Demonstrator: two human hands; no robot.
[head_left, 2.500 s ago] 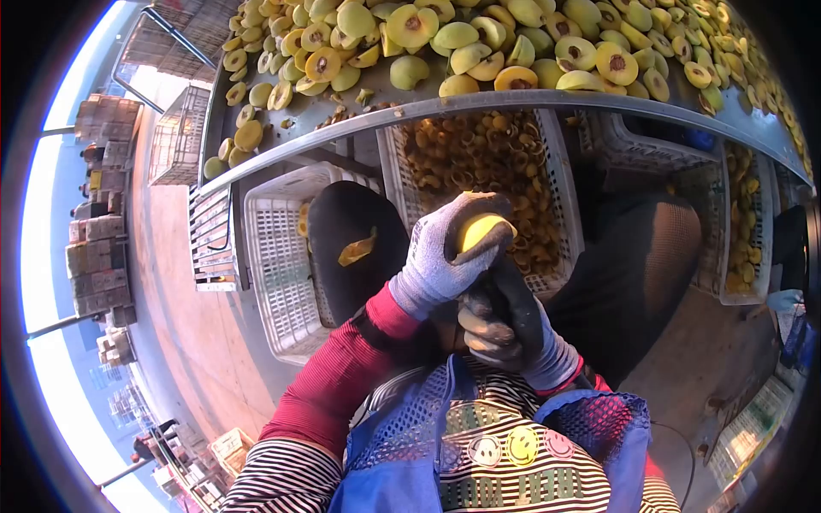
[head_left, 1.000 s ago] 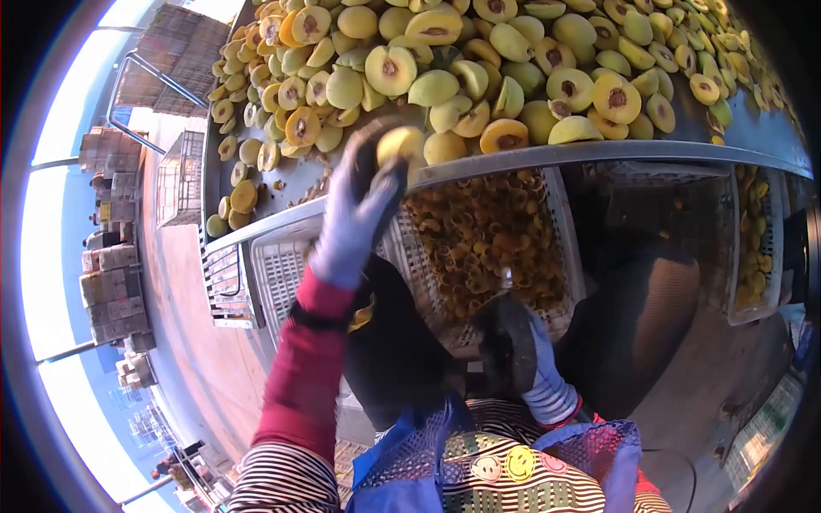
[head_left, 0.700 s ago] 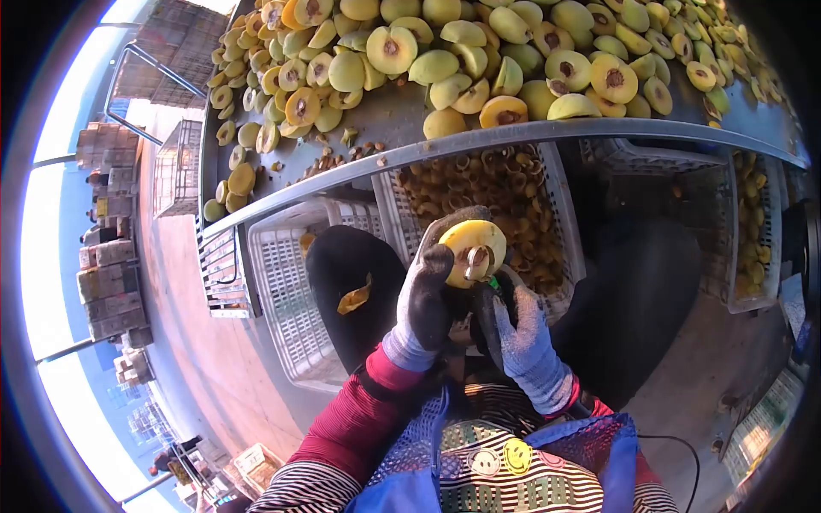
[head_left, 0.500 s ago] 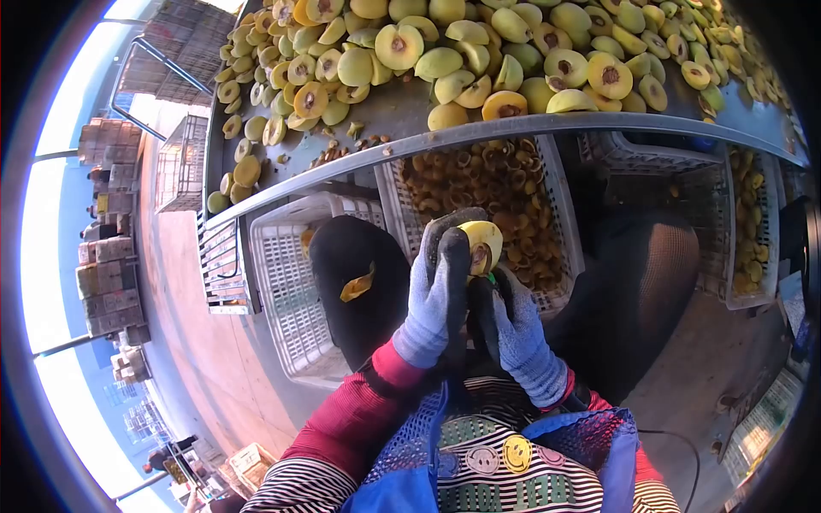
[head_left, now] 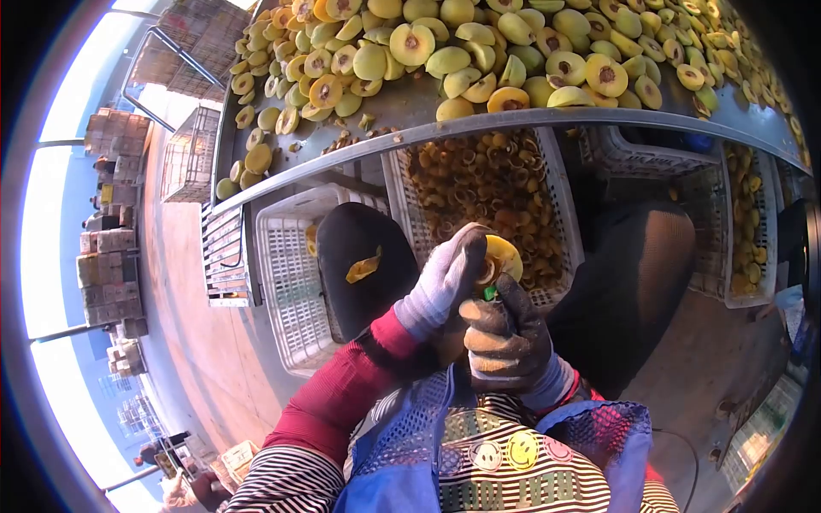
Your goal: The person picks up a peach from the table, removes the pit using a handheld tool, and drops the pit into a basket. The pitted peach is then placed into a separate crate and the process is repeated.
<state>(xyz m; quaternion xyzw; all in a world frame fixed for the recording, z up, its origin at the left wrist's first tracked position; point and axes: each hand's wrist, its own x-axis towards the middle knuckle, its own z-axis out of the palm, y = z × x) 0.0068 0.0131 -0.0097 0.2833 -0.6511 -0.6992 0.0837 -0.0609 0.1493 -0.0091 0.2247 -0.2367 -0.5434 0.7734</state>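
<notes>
My left hand (head_left: 453, 267), in a gloved grip, holds a yellow-green peach half (head_left: 505, 256) above my lap, its cut side with the brown centre turned partly towards me. My right hand (head_left: 509, 333) is closed around a small tool (head_left: 490, 292); only a green bit of it shows, right against the peach half, and its working end is hidden. Dark, stained fingertips cover both gloves. Beyond my hands, many halved peaches (head_left: 412, 44) lie heaped on a metal table (head_left: 410, 98).
Under the table edge, a white crate (head_left: 400, 192) holds brown-orange scraps. Another white crate (head_left: 295, 286) stands at my left knee, and a third (head_left: 770, 291) with yellow pieces at far right. A peel scrap (head_left: 363, 267) lies on my left knee. Stacked crates (head_left: 107, 256) line the far left.
My right hand has rolled over, so its curled fingers now face up around the green tool. The peach half has shifted slightly right and down, tilting in my left hand.
</notes>
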